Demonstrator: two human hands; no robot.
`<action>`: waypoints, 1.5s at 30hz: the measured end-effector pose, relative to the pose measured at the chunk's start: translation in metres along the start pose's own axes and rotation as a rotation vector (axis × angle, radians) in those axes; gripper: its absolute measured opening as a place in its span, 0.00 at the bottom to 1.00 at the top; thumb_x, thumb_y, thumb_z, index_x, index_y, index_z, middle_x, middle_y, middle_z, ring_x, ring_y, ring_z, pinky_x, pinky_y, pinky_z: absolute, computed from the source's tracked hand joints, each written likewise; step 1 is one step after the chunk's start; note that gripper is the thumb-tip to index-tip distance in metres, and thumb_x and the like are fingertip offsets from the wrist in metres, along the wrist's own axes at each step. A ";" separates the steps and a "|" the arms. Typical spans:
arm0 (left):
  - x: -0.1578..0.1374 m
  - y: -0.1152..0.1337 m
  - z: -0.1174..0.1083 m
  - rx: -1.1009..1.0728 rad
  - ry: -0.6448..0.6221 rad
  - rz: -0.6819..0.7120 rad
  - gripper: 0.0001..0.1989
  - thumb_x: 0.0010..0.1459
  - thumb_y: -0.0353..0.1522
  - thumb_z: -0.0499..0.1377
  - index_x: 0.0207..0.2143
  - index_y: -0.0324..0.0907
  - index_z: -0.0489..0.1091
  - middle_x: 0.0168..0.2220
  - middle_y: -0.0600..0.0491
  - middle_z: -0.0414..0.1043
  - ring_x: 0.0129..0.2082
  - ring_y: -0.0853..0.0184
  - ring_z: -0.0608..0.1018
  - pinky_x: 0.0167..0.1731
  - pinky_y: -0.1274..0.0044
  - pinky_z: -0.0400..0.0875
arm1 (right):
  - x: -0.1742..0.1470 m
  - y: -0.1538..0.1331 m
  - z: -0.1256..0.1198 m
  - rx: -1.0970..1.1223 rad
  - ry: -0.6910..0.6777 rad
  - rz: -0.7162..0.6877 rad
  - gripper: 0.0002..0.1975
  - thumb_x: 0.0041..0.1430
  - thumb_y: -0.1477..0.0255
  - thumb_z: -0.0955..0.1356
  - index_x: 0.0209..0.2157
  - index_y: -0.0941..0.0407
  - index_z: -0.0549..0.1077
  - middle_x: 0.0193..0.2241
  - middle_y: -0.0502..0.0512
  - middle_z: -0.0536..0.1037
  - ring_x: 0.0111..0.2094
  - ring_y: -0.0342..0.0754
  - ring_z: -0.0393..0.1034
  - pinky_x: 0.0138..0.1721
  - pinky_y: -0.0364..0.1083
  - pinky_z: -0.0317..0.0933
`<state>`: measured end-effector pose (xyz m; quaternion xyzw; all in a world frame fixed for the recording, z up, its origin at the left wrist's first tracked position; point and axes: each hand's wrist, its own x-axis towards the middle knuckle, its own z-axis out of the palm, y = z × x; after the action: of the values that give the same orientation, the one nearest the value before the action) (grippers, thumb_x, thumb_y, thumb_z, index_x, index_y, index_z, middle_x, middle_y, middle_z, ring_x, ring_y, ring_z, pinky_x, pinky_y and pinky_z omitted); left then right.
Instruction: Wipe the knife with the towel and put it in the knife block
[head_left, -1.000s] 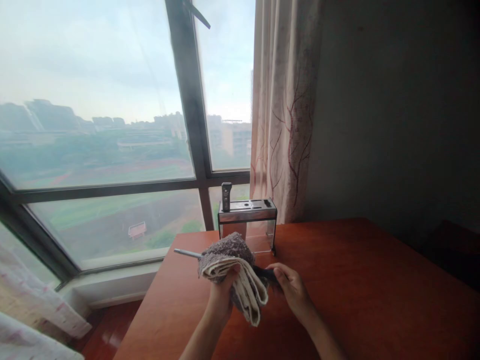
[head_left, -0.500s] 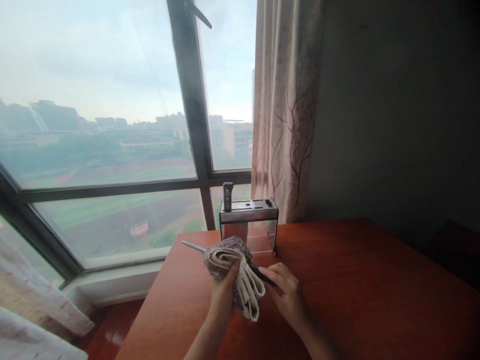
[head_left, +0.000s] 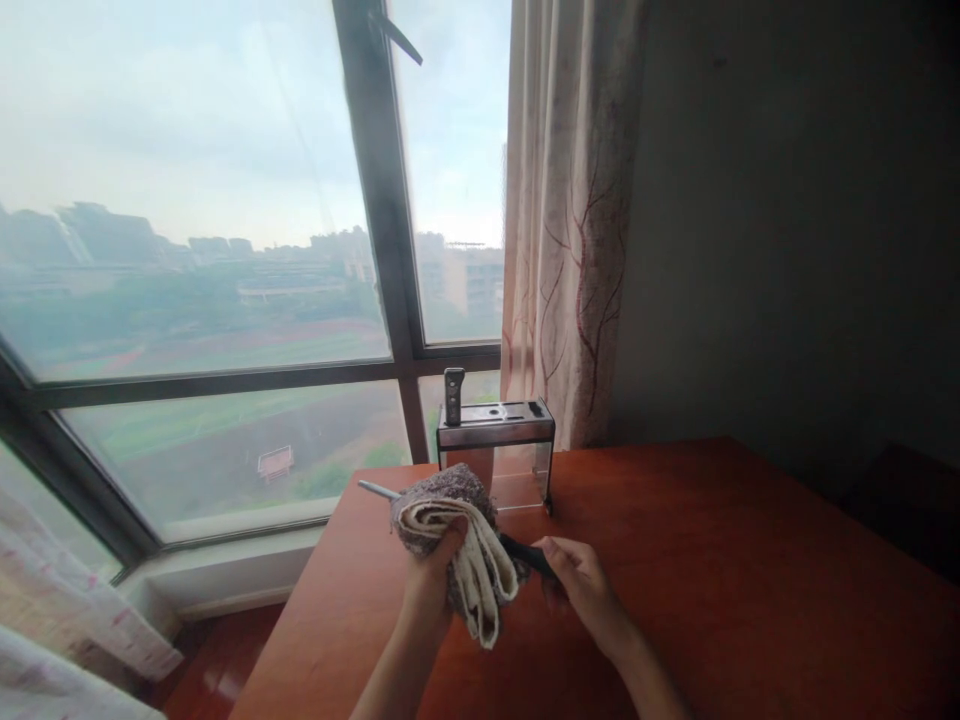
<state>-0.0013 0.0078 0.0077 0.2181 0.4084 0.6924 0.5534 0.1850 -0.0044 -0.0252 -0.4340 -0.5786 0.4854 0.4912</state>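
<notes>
Grey cloth [head_left: 448, 490], clamped in the left hand [head_left: 436, 572], wraps a metal rod [head_left: 378, 489]; the right hand [head_left: 583, 580] grips its black handle [head_left: 527, 554]; wiping seems unfinished.

We count two hands near us, one left hand [head_left: 433, 572] and one right hand [head_left: 583, 580], with one cloth [head_left: 484, 570], one metal rod [head_left: 379, 489] and one black handle [head_left: 529, 556]. Farther off, we see one rack [head_left: 517, 428] with one upright grip [head_left: 453, 397], on one table [head_left: 690, 590]. We count five panes [head_left: 187, 160], and one far curtain [head_left: 559, 230].
</notes>
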 end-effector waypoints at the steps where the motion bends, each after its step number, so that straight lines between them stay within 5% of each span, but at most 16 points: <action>1: 0.001 0.003 -0.001 -0.002 0.011 0.023 0.24 0.35 0.33 0.72 0.37 0.39 0.71 0.28 0.52 0.78 0.24 0.62 0.79 0.25 0.73 0.75 | -0.001 -0.002 -0.003 -0.021 0.002 -0.032 0.24 0.61 0.53 0.62 0.32 0.59 0.78 0.21 0.52 0.75 0.21 0.43 0.66 0.21 0.40 0.58; 5: 0.009 0.011 -0.006 -0.008 0.049 0.093 0.22 0.35 0.32 0.72 0.35 0.39 0.71 0.27 0.54 0.77 0.23 0.63 0.79 0.24 0.75 0.74 | -0.002 -0.009 -0.011 -0.119 0.013 -0.184 0.16 0.57 0.59 0.69 0.41 0.54 0.79 0.37 0.57 0.80 0.38 0.51 0.73 0.40 0.45 0.65; 11: 0.012 0.008 -0.010 -0.041 0.035 0.063 0.23 0.36 0.32 0.72 0.37 0.40 0.70 0.28 0.54 0.78 0.24 0.62 0.79 0.24 0.74 0.74 | -0.001 -0.006 -0.010 -0.203 0.121 -0.425 0.12 0.56 0.63 0.70 0.42 0.51 0.78 0.34 0.55 0.77 0.37 0.50 0.72 0.38 0.45 0.66; 15: 0.006 0.003 -0.004 -0.042 0.048 0.028 0.23 0.35 0.33 0.72 0.36 0.39 0.71 0.28 0.53 0.78 0.24 0.62 0.79 0.26 0.73 0.75 | -0.001 0.003 -0.005 -0.197 0.157 -0.272 0.17 0.59 0.57 0.66 0.37 0.55 0.79 0.28 0.55 0.79 0.30 0.50 0.73 0.31 0.44 0.65; 20: -0.003 0.002 0.005 -0.010 0.063 0.036 0.23 0.34 0.34 0.72 0.35 0.38 0.71 0.28 0.52 0.78 0.26 0.60 0.80 0.28 0.72 0.75 | 0.000 0.010 -0.003 -0.087 0.166 -0.089 0.29 0.62 0.51 0.58 0.30 0.59 0.78 0.13 0.50 0.69 0.15 0.44 0.63 0.17 0.41 0.55; 23: -0.003 0.007 0.005 0.006 0.058 0.072 0.23 0.34 0.33 0.72 0.35 0.38 0.71 0.28 0.53 0.77 0.25 0.62 0.79 0.28 0.73 0.75 | 0.000 0.007 -0.006 -0.112 0.111 -0.129 0.26 0.61 0.52 0.61 0.35 0.58 0.79 0.19 0.54 0.76 0.20 0.47 0.69 0.21 0.42 0.61; 28: 0.005 0.016 -0.003 -0.015 0.029 0.098 0.22 0.35 0.32 0.72 0.35 0.39 0.71 0.29 0.53 0.77 0.26 0.63 0.79 0.27 0.74 0.75 | -0.002 -0.002 -0.013 -0.218 0.093 -0.260 0.16 0.57 0.59 0.69 0.42 0.53 0.79 0.40 0.59 0.81 0.42 0.55 0.75 0.44 0.50 0.68; 38: 0.018 0.027 -0.014 -0.064 0.050 0.169 0.20 0.37 0.31 0.71 0.36 0.41 0.71 0.28 0.56 0.77 0.24 0.67 0.78 0.24 0.79 0.73 | -0.001 -0.001 -0.031 -0.210 0.137 -0.314 0.12 0.55 0.63 0.71 0.41 0.52 0.78 0.42 0.58 0.80 0.44 0.55 0.74 0.47 0.51 0.68; 45: 0.022 0.030 -0.018 -0.078 0.061 0.171 0.21 0.37 0.31 0.71 0.36 0.40 0.71 0.28 0.57 0.76 0.25 0.66 0.78 0.28 0.76 0.75 | -0.001 0.000 -0.032 -0.003 0.189 -0.097 0.20 0.59 0.55 0.66 0.40 0.58 0.77 0.23 0.54 0.77 0.22 0.47 0.70 0.23 0.43 0.63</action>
<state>-0.0389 0.0212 0.0188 0.2092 0.3775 0.7589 0.4876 0.2170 -0.0010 -0.0235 -0.4498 -0.5507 0.4171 0.5660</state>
